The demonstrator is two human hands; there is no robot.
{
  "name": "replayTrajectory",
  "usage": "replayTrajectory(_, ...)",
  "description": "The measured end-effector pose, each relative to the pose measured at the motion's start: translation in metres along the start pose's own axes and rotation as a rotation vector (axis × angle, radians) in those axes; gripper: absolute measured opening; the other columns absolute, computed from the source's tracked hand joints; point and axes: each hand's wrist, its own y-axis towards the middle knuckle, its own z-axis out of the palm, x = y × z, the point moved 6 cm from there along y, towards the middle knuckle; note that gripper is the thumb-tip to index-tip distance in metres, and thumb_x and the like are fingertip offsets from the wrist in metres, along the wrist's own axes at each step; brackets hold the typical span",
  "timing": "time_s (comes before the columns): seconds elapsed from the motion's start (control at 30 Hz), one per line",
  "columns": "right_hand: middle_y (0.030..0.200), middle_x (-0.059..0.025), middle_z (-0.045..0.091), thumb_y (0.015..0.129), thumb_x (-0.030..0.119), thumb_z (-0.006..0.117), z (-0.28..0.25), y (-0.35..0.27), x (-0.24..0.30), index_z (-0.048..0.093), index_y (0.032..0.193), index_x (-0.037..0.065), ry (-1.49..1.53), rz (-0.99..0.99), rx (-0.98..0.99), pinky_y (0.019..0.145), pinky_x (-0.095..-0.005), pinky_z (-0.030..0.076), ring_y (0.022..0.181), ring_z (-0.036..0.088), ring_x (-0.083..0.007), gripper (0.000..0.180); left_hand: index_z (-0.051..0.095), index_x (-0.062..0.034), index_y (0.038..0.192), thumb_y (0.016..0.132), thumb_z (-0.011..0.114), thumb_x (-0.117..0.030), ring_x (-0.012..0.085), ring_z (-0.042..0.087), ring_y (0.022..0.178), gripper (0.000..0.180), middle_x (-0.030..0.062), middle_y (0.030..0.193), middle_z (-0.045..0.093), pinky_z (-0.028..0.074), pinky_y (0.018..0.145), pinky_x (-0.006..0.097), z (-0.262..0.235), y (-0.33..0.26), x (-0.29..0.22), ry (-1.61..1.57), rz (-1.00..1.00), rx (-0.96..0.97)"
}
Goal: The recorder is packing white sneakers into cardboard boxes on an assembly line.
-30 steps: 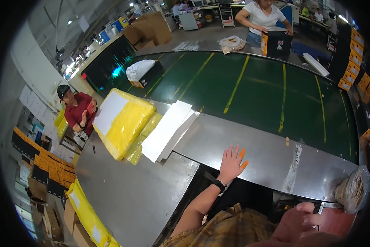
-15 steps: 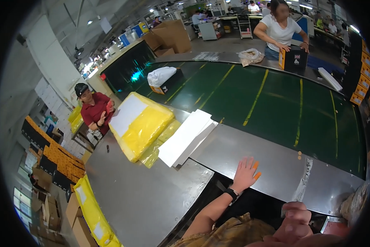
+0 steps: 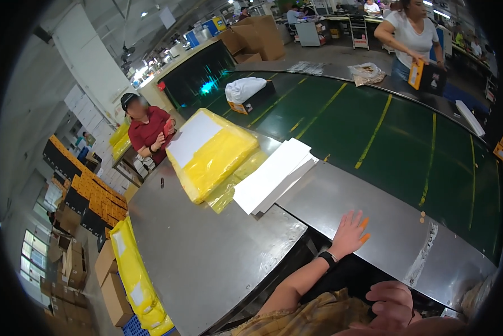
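The left hand [image 3: 349, 232] lies flat on the steel counter [image 3: 206, 252], palm down and fingers spread, its grip open and holding nothing; two fingertips [image 3: 364, 223] wear orange covers, and a dark band sits on the wrist. It rests on the strip of steel just before the green belt [image 3: 385, 140], at the edge of the dark gap where the person stands. The right hand [image 3: 394, 302] sits low at the bottom edge, close to the body, with its fingers curled loosely inward; it is blurred there, so I cannot tell whether its grip is closed or whether it holds anything.

The things nearest the left hand are a stack of white flat parcels [image 3: 274, 173], lying on the counter up and to its left, apart from the hand (one corner reaches the edge of the belt). Touching that stack on its far side is a bulky yellow bag [image 3: 218, 157] with a large white sheet on top. A second yellow bag [image 3: 131, 263] hangs off the counter's near left edge.

Farther along the belt lie a black box [image 3: 257, 98] with a white sack on it. A person in a red shirt [image 3: 148, 131] stands beyond the counter, and a person in a white shirt [image 3: 411, 36] holds a dark box at the belt's far side.
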Motion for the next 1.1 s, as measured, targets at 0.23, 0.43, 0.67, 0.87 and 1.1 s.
replayTrajectory(0.23, 0.11, -0.0232, 0.063, 0.086, 0.025, 0.062, 0.009, -0.009, -0.005, 0.058, 0.12, 0.001, -0.028, 0.212, 0.066, 0.079, -0.0437, 0.052, 0.096, 0.062, -0.0395, 0.042, 0.059, -0.0036, 0.124, 0.094, 0.051, -0.041, 0.0422, 0.027, 0.139, 0.049, 0.0194, 0.148, 0.037, 0.024, 0.112, 0.053, -0.001, -0.004, -0.005, 0.003, 0.005, -0.007)
replayTrajectory(0.43, 0.102, -0.0213, 0.066, 0.083, 0.023, 0.065, 0.006, -0.012, -0.011, 0.061, 0.12, 0.0, 0.009, 0.041, -0.012, 0.077, -0.0445, 0.053, 0.088, 0.064, -0.0397, 0.043, 0.061, -0.0039, 0.122, 0.094, 0.051, -0.041, 0.0406, 0.03, 0.137, 0.048, 0.0184, 0.147, 0.038, 0.025, 0.112, 0.052, 0.002, -0.006, -0.001, -0.007, 0.017, 0.034)
replayTrajectory(0.67, 0.1, -0.0218, 0.066, 0.076, 0.021, 0.067, 0.012, 0.008, -0.002, 0.062, 0.114, -0.003, -0.032, 0.195, 0.015, 0.079, -0.0444, 0.054, 0.087, 0.065, -0.039, 0.046, 0.062, -0.0036, 0.121, 0.094, 0.051, -0.042, 0.041, 0.031, 0.136, 0.048, 0.0186, 0.146, 0.039, 0.026, 0.111, 0.052, 0.002, 0.0, -0.004, 0.093, 0.015, 0.113)
replayTrajectory(0.87, 0.098, -0.0228, 0.066, 0.076, 0.022, 0.068, 0.011, -0.007, -0.007, 0.061, 0.112, -0.005, 0.044, 0.14, -0.017, 0.075, -0.0445, 0.055, 0.083, 0.065, -0.0386, 0.045, 0.065, -0.0013, 0.114, 0.094, 0.051, -0.042, 0.0417, 0.031, 0.136, 0.048, 0.0193, 0.146, 0.039, 0.028, 0.11, 0.053, 0.002, -0.005, -0.001, -0.008, 0.054, -0.124)
replayTrajectory(1.1, 0.096, -0.0225, 0.067, 0.074, 0.018, 0.071, 0.017, 0.008, 0.0, 0.062, 0.108, -0.006, 0.112, 0.188, -0.039, 0.075, -0.0437, 0.054, 0.082, 0.065, -0.039, 0.043, 0.065, -0.0008, 0.113, 0.093, 0.053, -0.04, 0.0415, 0.032, 0.136, 0.045, 0.0192, 0.146, 0.039, 0.027, 0.11, 0.052, 0.001, -0.001, -0.003, 0.003, 0.029, 0.008)
